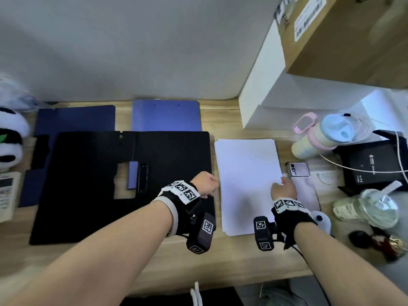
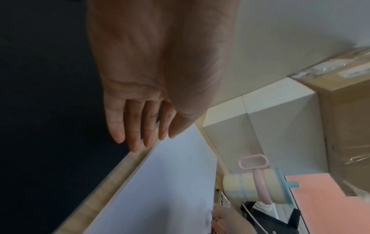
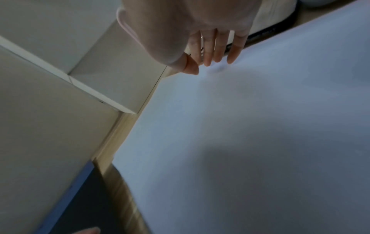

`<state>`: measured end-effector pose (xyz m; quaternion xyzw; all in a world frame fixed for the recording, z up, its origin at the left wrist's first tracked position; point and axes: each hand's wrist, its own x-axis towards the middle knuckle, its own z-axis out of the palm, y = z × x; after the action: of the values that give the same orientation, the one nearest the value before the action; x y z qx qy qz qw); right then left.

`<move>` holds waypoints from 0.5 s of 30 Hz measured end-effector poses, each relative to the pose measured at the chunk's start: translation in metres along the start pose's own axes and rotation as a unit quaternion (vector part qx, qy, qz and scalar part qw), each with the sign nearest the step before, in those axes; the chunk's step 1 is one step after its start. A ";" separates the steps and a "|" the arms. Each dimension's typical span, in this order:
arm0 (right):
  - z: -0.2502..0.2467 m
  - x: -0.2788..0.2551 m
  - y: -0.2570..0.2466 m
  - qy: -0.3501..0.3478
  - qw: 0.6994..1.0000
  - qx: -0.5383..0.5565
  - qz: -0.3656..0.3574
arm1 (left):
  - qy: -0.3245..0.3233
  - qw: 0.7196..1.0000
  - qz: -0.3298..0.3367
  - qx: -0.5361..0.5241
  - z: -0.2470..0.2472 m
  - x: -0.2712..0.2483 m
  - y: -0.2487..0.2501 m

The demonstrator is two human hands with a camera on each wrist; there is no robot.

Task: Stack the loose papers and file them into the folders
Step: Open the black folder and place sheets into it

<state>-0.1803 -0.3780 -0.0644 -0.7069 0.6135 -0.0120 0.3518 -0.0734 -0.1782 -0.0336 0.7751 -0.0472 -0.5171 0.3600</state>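
A stack of white papers lies on the wooden desk, right of an open black folder. Two blue folders lie behind the black one. My left hand hovers at the stack's left edge, over the black folder's right side; its fingers are straight and hold nothing. My right hand is at the stack's right edge, its straight fingertips at or just above the papers. The papers look squared up.
A phone lies right of the papers. Behind it lie a pastel bottle, a black box with a white cable, and a clear cup. A white box and a cardboard carton stand back right. A panda plush sits left.
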 end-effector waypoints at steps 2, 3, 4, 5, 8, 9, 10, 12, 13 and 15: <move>-0.005 0.010 0.003 -0.002 1.000 -0.017 -0.010 | 0.007 1.000 -0.015 0.007 0.011 0.008 0.003; -0.005 0.015 0.004 -0.006 1.000 -0.017 -0.012 | 0.022 1.000 -0.017 0.010 0.013 0.013 0.003; -0.007 0.018 0.005 -0.010 1.000 -0.010 -0.010 | 0.036 0.999 -0.024 0.016 0.016 0.017 0.005; -0.006 0.022 0.006 -0.012 1.000 0.000 -0.010 | 0.049 0.998 -0.028 0.020 0.018 0.020 0.006; -0.007 0.028 0.008 -0.019 1.000 0.018 -0.017 | 0.054 0.997 -0.047 0.009 0.026 0.029 0.010; -0.008 0.029 0.009 -0.018 0.999 0.023 -0.019 | 0.055 0.997 -0.052 -0.003 0.030 0.032 0.012; -0.008 0.028 0.009 -0.016 0.999 0.029 -0.020 | 0.059 0.996 -0.059 -0.011 0.033 0.033 0.014; -0.009 0.026 0.010 -0.008 0.998 0.047 -0.028 | 0.076 0.994 -0.069 -0.032 0.038 0.037 0.016; -0.008 0.025 0.010 0.000 0.998 0.056 -0.034 | 0.086 0.993 -0.075 -0.042 0.040 0.039 0.016; -0.006 0.023 0.012 0.018 0.996 0.069 -0.047 | 0.098 0.990 -0.083 -0.060 0.042 0.040 0.018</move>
<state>-0.1881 -0.4007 -0.0755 -0.7085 0.5836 -0.0834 0.3879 -0.0847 -0.2310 -0.0621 0.8003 0.0844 -0.4685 0.3646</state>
